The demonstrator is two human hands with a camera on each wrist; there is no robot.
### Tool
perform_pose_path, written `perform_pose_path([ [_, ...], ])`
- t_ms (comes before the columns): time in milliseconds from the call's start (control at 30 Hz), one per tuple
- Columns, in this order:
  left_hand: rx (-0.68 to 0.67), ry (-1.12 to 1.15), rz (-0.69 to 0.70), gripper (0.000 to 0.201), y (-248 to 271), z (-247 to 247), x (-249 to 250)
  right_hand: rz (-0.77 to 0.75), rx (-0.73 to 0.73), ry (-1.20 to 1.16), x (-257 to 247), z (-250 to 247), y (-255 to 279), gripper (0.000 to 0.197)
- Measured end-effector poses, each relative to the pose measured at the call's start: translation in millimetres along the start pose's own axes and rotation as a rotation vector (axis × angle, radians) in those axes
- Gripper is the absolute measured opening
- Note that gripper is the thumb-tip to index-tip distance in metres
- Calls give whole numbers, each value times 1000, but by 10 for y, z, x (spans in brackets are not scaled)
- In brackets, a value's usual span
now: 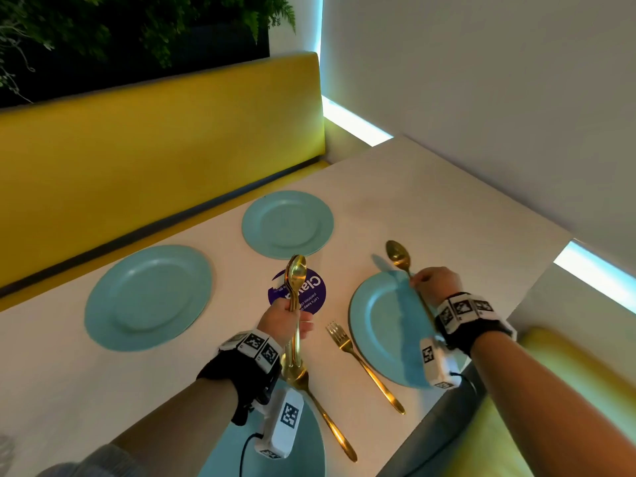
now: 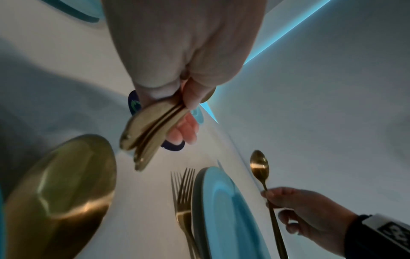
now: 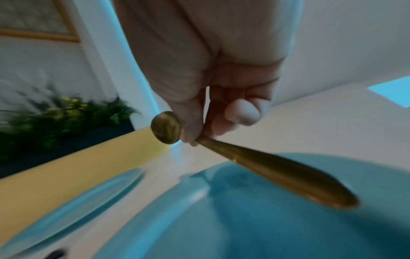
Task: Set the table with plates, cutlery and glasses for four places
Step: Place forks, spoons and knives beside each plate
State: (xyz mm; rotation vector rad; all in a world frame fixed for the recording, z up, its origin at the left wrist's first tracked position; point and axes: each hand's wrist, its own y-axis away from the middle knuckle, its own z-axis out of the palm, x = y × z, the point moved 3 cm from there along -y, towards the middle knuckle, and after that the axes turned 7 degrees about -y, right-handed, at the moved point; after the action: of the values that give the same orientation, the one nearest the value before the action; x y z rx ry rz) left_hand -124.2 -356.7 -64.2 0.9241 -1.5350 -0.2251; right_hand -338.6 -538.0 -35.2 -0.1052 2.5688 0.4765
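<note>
The table (image 1: 430,201) is running up against the wall on the right, with bare top lying between the far plate (image 1: 287,223) and that wall. The right hand (image 1: 435,284) is pinching a single spoon (image 1: 399,254) by its handle over the near-right plate (image 1: 375,325), bowl pointing at the wall. The left hand (image 1: 284,316) is gripping a bunch of spoons (image 1: 296,280) above the purple coaster (image 1: 315,290), while a fork (image 1: 363,364) is lying just left of that plate.

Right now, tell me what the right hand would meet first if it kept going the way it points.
The right hand points away over the near plate, holding a spoon. Past the spoon's bowl lies bare table, then the wall. Probably the wall comes first, though height is unclear.
</note>
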Motion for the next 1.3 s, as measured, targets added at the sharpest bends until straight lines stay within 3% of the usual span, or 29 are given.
perform_pose_path([
  [167, 26, -56, -23, 23, -119, 10, 50, 100, 26, 321, 438, -321, -346, 29],
  [467, 82, -50, -13, 21, -283, 73, 98, 151, -61, 474, 804, -160, -668, 30],
  [567, 75, 12, -8, 11, -307, 111, 131, 158, -42, 449, 826, -106, -750, 30],
  [900, 73, 43, -10, 19, -315, 143, 92, 114, -49, 441, 920, 47, -1036, 23],
  [1067, 76, 40, 1, 9, -286, 129, 90, 94, -43, 491, 970, 66, -1095, 23],
  [1300, 72, 39, 5, 20, -250, 98, 77, 78, 31, 462, 894, 21, -951, 23],
])
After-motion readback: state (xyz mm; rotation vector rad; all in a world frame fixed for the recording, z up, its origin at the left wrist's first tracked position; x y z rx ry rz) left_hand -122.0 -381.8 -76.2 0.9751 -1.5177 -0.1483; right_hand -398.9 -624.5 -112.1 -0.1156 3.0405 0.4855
